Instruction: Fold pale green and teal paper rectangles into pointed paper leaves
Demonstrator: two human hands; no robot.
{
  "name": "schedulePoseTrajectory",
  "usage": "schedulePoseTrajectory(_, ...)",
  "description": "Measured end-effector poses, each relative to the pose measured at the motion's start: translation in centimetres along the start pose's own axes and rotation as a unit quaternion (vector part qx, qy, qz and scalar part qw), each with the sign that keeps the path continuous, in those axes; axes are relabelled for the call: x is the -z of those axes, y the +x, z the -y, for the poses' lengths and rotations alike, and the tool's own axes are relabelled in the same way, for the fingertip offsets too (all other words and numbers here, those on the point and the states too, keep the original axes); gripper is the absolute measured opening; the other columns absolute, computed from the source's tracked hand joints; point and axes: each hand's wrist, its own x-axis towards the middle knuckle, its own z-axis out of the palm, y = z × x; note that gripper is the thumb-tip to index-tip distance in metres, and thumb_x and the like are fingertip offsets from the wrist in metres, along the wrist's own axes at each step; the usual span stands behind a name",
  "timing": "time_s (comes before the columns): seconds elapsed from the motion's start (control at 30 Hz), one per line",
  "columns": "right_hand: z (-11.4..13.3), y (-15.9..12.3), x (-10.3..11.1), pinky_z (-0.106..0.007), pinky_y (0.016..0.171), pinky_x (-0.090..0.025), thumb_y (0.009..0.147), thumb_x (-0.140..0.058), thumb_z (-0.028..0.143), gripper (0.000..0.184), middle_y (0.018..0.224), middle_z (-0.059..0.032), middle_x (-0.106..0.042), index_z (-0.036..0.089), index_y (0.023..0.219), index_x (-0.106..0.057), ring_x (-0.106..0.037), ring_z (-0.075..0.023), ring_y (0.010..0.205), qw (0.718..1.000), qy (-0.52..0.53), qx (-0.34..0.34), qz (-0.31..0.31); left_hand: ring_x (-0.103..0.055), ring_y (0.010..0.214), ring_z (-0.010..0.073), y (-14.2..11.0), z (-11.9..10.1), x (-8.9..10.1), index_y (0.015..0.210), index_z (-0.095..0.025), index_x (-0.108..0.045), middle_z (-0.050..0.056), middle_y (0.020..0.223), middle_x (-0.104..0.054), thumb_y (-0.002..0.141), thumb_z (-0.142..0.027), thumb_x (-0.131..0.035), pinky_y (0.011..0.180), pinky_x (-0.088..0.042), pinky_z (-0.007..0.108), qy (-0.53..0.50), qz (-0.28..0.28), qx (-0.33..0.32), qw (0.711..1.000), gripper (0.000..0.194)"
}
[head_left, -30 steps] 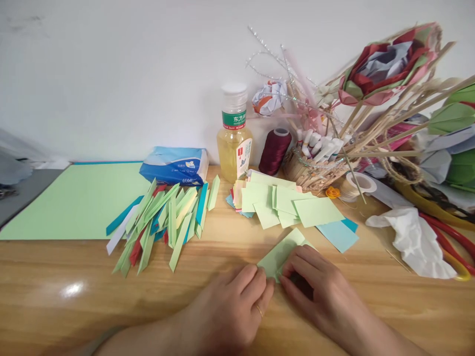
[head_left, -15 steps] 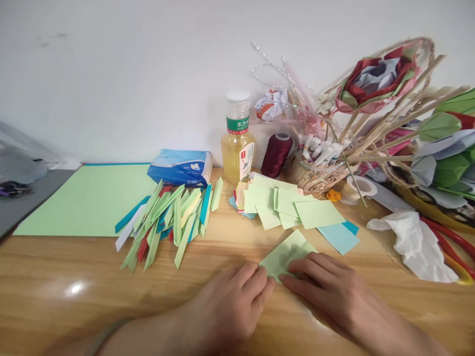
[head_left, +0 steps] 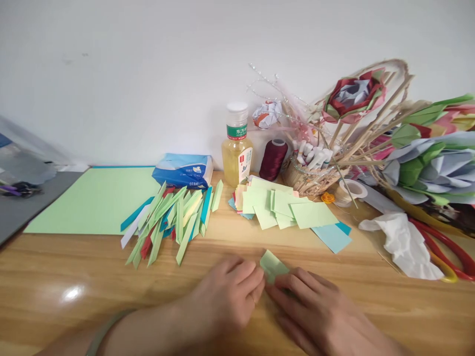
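A piece of light green paper [head_left: 272, 266] is between my hands at the table's front, partly folded and partly hidden by my fingers. My left hand [head_left: 233, 292] has its fingers closed at the paper's left corner. My right hand [head_left: 315, 307] covers the paper's right and lower part, fingers bent and pressed together on it. Just beyond lie loose light green paper rectangles [head_left: 313, 214] and a light blue one [head_left: 331, 238]. To the left is a pile of narrow folded paper strips [head_left: 180, 220], mostly green with some blue, red and white.
Behind stand a drink bottle [head_left: 232, 158], a dark red thread spool [head_left: 273, 159] and a pen holder [head_left: 309, 184] beside paper flowers [head_left: 354, 94]. A tissue pack [head_left: 183, 170] rests by a large green sheet [head_left: 89, 202]. Crumpled tissue [head_left: 404, 244] and red-handled scissors [head_left: 445, 247] lie right.
The green paper shows a smaller area now, its upper part folded down toward me. Both hands have shifted slightly, the right one lower and closer to the left. The view has turned a little.
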Motion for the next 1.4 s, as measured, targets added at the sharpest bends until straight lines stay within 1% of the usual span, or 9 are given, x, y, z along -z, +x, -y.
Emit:
schedulePoseTrajectory(0.1,-0.6,-0.3,0.0,-0.026,0.061,-0.049,0.092,-0.041,0.018,0.023,0.079,-0.0045,-0.061,0.020,0.090,-0.064,-0.059,-0.0155,0.070,0.997,0.034,-0.049,-0.046,-0.054,0.081,0.0166,-0.1,0.1,0.1,0.088,-0.011,-0.063,0.005,0.085,-0.063,0.091,-0.009,-0.047,0.069,-0.044,0.031,-0.006,-0.002,0.000,1.000,0.016)
schedulePoseTrajectory(0.2,-1.4,-0.5,-0.1,-0.025,0.059,-0.050,0.093,-0.041,0.021,0.022,0.084,-0.0048,-0.061,0.020,0.095,-0.062,-0.061,-0.0145,0.069,0.984,0.040,-0.144,-0.092,-0.054,0.082,0.0155,0.0,0.4,0.2,0.092,-0.012,-0.063,0.005,0.093,-0.065,0.092,-0.010,-0.048,0.071,-0.045,0.030,-0.012,0.003,-0.021,1.000,0.015)
schedulePoseTrajectory(0.3,-2.0,-0.3,-0.3,-0.027,0.057,-0.051,0.092,-0.046,0.027,0.017,0.084,-0.0039,-0.061,0.021,0.095,-0.061,-0.063,-0.0156,0.069,0.971,0.045,-0.217,-0.085,-0.054,0.086,0.0159,0.2,0.6,0.4,0.099,-0.010,-0.063,0.006,0.103,-0.065,0.093,-0.011,-0.047,0.074,-0.046,0.031,-0.017,0.012,-0.036,0.999,0.017)
schedulePoseTrajectory(0.4,-2.1,-0.2,-0.7,-0.027,0.055,-0.051,0.090,-0.049,0.027,0.013,0.081,-0.0025,-0.060,0.021,0.093,-0.060,-0.061,-0.0154,0.066,0.968,0.059,-0.232,-0.080,-0.054,0.088,0.0169,0.4,0.7,0.5,0.102,-0.008,-0.062,0.007,0.107,-0.064,0.093,-0.011,-0.045,0.077,-0.047,0.033,-0.027,0.012,-0.031,0.999,0.019)
schedulePoseTrajectory(0.6,-2.0,0.2,-1.2,-0.027,0.056,-0.049,0.088,-0.050,0.019,0.012,0.077,-0.0024,-0.061,0.019,0.094,-0.060,-0.060,-0.0154,0.067,0.973,0.057,-0.198,-0.106,-0.054,0.091,0.0172,0.4,1.1,0.4,0.105,-0.010,-0.062,0.006,0.108,-0.064,0.094,-0.012,-0.044,0.081,-0.046,0.034,-0.030,0.007,-0.032,0.999,0.021)
schedulePoseTrajectory(0.77,-1.9,0.3,-0.9,-0.028,0.061,-0.050,0.092,-0.042,0.015,0.021,0.079,-0.0048,-0.063,0.019,0.089,-0.063,-0.060,-0.0167,0.073,0.987,0.022,-0.117,-0.109,-0.055,0.095,0.0185,0.4,1.4,0.3,0.106,-0.012,-0.062,0.005,0.109,-0.065,0.093,-0.013,-0.046,0.081,-0.046,0.036,-0.024,-0.005,-0.026,0.999,0.020)
schedulePoseTrajectory(0.93,-2.1,-0.3,-0.8,-0.028,0.062,-0.049,0.093,-0.039,0.014,0.025,0.081,-0.0069,-0.063,0.016,0.096,-0.064,-0.058,-0.0171,0.073,0.993,-0.029,-0.041,-0.104,-0.055,0.096,0.0175,0.5,1.3,0.5,0.107,-0.012,-0.062,0.006,0.110,-0.064,0.094,-0.014,-0.047,0.084,-0.045,0.035,-0.018,0.010,-0.023,1.000,0.020)
schedulePoseTrajectory(1.17,-2.0,-0.6,-1.2,-0.030,0.062,-0.048,0.096,-0.028,0.015,0.035,0.081,-0.0091,-0.063,0.014,0.099,-0.063,-0.055,-0.0185,0.072,0.994,-0.066,-0.013,-0.089,-0.051,0.110,0.0190,0.0,1.3,0.2,0.110,-0.012,-0.061,0.003,0.122,-0.061,0.095,-0.014,-0.043,0.096,-0.042,0.038,-0.026,0.024,-0.034,0.999,0.023)
schedulePoseTrajectory(1.4,-1.8,-0.1,-0.2,-0.029,0.060,-0.049,0.095,-0.030,0.013,0.034,0.078,-0.0086,-0.063,0.013,0.097,-0.064,-0.056,-0.0183,0.070,0.994,-0.076,0.005,-0.081,-0.051,0.112,0.0185,-0.2,1.2,0.0,0.113,-0.012,-0.060,0.004,0.121,-0.061,0.094,-0.015,-0.046,0.098,-0.041,0.039,-0.024,0.033,-0.035,0.999,0.023)
